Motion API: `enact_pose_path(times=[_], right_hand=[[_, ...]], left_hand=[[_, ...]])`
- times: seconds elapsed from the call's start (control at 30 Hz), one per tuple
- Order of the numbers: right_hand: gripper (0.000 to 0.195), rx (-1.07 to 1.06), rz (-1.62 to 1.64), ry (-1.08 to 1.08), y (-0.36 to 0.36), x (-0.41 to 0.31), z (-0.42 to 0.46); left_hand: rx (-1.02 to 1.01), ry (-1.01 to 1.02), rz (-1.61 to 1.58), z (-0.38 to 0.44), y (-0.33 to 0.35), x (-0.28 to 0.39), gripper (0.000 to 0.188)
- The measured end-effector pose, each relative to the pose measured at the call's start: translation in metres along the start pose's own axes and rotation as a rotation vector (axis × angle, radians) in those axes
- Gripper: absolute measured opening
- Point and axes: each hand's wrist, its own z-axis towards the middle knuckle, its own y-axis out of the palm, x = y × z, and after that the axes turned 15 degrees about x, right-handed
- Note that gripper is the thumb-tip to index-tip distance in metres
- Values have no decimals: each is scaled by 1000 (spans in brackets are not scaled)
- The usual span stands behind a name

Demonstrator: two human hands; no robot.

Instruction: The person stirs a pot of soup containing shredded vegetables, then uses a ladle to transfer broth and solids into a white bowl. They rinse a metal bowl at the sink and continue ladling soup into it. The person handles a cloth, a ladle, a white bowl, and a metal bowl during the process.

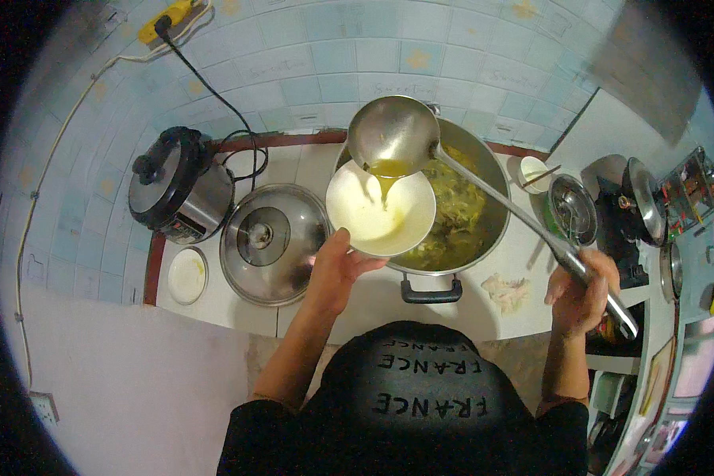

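My left hand (340, 271) grips a white bowl (366, 229) by its lower edge, tilted over the left side of a large steel pot (500, 220). In my right hand (583, 291) is the handle of a big metal ladle (392, 128). The ladle's cup tips above the bowl, and yellowish broth (388, 172) runs from its lip into it. Green leafy soup (455, 208) fills the pot, whose black front handle (432, 290) points toward me. Part of the pot is hidden behind the bowl and ladle.
A steel lid (294, 262) lies left of the pot, near a small white dish (187, 275) and an electric pressure cooker (181, 184). A crumpled tissue (506, 291) sits right of the pot. Beyond are a small white bowl (532, 171), a metal bowl (577, 205) and a pan (645, 199).
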Motion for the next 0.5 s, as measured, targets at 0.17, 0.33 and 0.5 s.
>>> enact_pose_path(times=[0.17, 0.33, 0.5], right_hand=[[30, -321, -130, -358, 2, -26, -3], [40, -383, -285, -574, 14, -36, -3], [39, 140, 76, 239, 22, -13, -17]], left_hand=[[-12, 23, 3, 0, -4, -1, 55], [4, -18, -80, -4, -2, 2, 50], [61, -14, -58, -3, -6, -2, 48]])
